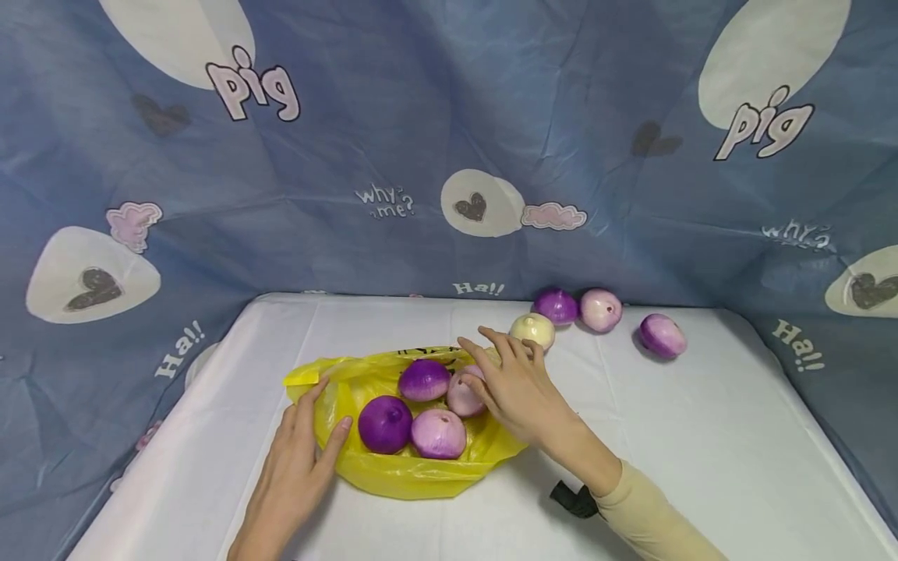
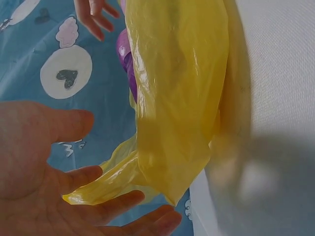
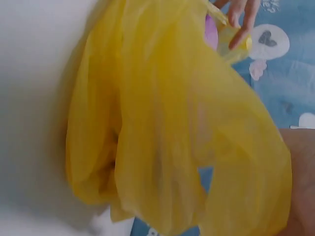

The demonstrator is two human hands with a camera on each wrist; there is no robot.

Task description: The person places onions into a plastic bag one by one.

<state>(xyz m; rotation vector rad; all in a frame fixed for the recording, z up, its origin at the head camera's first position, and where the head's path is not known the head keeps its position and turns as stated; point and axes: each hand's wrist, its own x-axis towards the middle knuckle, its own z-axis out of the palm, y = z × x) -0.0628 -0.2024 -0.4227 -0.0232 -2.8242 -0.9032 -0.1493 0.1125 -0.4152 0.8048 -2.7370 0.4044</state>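
A yellow plastic bag (image 1: 393, 475) lies spread with its mouth up on the white table. Several onions sit in it: a dark purple onion (image 1: 385, 425), a purple onion (image 1: 424, 380), a pink onion (image 1: 438, 434) and another pink onion (image 1: 464, 393) partly under my right fingers. My right hand (image 1: 522, 389) reaches over the bag's right side, fingers spread and slightly bent; the bag covers much of it in the right wrist view. At the bag's left edge is my left hand (image 1: 298, 448), with thumb and fingers apart and relaxed in the left wrist view (image 2: 74, 162).
Behind my right hand lie a pale onion (image 1: 532, 329), a purple onion (image 1: 556, 307) and a pink onion (image 1: 600, 311). Farther right is another purple onion (image 1: 662, 336). A black item (image 1: 574, 500) shows beside my right forearm. Blue printed cloth (image 1: 393, 140) hangs behind the table.
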